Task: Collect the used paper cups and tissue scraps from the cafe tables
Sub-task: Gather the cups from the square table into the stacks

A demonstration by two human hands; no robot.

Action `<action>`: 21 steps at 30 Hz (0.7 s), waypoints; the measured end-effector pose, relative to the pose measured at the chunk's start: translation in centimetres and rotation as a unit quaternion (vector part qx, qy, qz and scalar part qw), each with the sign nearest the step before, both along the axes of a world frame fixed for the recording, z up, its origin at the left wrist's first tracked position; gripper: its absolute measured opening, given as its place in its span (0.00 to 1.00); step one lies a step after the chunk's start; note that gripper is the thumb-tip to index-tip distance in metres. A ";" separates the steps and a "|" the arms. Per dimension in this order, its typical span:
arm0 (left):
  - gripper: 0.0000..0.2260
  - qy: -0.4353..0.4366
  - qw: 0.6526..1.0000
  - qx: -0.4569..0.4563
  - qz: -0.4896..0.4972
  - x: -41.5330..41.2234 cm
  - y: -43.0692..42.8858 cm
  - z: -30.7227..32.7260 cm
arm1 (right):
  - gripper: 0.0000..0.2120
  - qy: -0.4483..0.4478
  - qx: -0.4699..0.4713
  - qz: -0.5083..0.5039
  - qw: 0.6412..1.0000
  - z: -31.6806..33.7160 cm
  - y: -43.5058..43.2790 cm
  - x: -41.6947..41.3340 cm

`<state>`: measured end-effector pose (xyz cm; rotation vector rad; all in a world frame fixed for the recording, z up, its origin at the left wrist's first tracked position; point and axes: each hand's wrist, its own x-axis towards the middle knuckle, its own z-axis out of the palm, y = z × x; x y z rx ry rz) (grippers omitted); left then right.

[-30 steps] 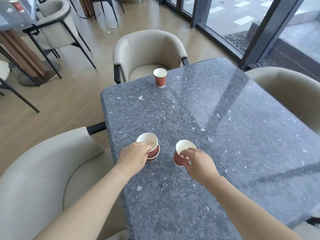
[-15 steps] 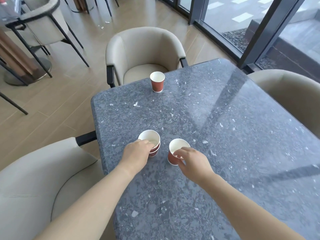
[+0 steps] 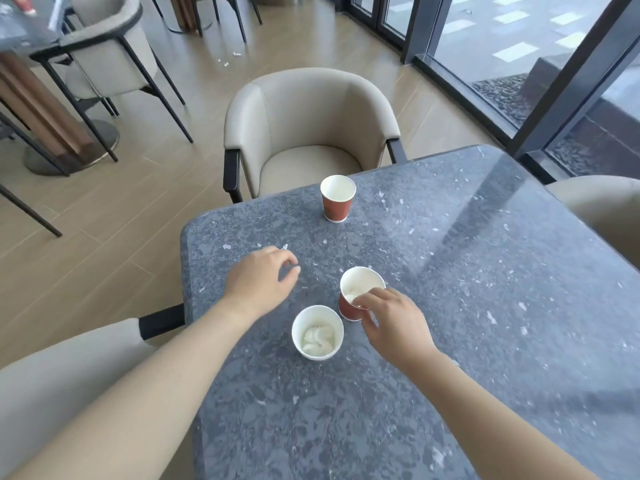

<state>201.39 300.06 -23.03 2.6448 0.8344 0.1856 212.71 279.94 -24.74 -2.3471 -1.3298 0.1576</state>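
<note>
Left hand [image 3: 260, 279] hovers low over the grey speckled stone bench [image 3: 485, 306], palm down, fingers loosely curled with thumb and forefinger close together; whether anything is pinched between them cannot be told. A small white tissue scrap [image 3: 284, 247] lies on the bench just beyond the knuckles, near the bench's left edge. Right hand [image 3: 391, 320] grips the near rim of a red paper cup with white lining [image 3: 358, 292], thumb and fingertips on the rim and side; the cup stands on the bench, slightly tilted, with crumpled white tissue visible inside. Just beside it, nearer the person and between the two forearms, stands a second paper cup seen from above [image 3: 317, 332], white inside, holding a wad of crumpled white tissue; neither hand touches it. The two cups sit close together, nearly touching. Well apart from them, near the far edge of the bench, a third red paper cup [image 3: 337, 199] stands upright with its interior white. Past that edge a beige upholstered tub chair with dark armrests [image 3: 308, 126] faces the bench; a similar beige chair [image 3: 69, 375] sits at the near left. On the wood-plank floor [image 3: 104, 220] beyond the far chair lie a few white scraps [image 3: 232, 58].
</note>
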 end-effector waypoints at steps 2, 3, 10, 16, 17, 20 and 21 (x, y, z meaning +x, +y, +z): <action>0.08 0.039 0.999 -0.018 0.021 1.0 1.9 -1.1 | 0.08 -0.011 0.014 0.009 1.000 -0.3 1.2 0.4; 0.08 0.060 0.998 -0.021 0.023 1.4 2.6 -1.8 | 0.08 -0.013 0.021 0.013 1.000 -0.5 1.7 0.6; 0.15 0.124 0.992 -0.023 0.018 4.2 5.0 -6.4 | 0.11 0.009 0.055 0.024 0.998 -2.0 3.7 2.0; 0.08 0.095 0.992 -0.073 0.028 4.6 5.1 -8.6 | 0.09 0.024 0.072 0.019 0.997 -2.4 3.5 2.9; 0.07 0.093 0.992 -0.080 0.025 4.4 4.8 -8.6 | 0.08 0.028 0.073 0.016 0.997 -2.4 3.4 2.9; 0.05 0.072 0.993 -0.091 0.007 3.2 3.5 -7.6 | 0.08 0.035 0.071 0.011 0.997 -1.9 2.7 2.6; 0.05 0.040 0.994 -0.103 0.009 2.9 3.0 -6.7 | 0.08 0.034 0.072 0.011 0.997 -1.7 2.5 2.4</action>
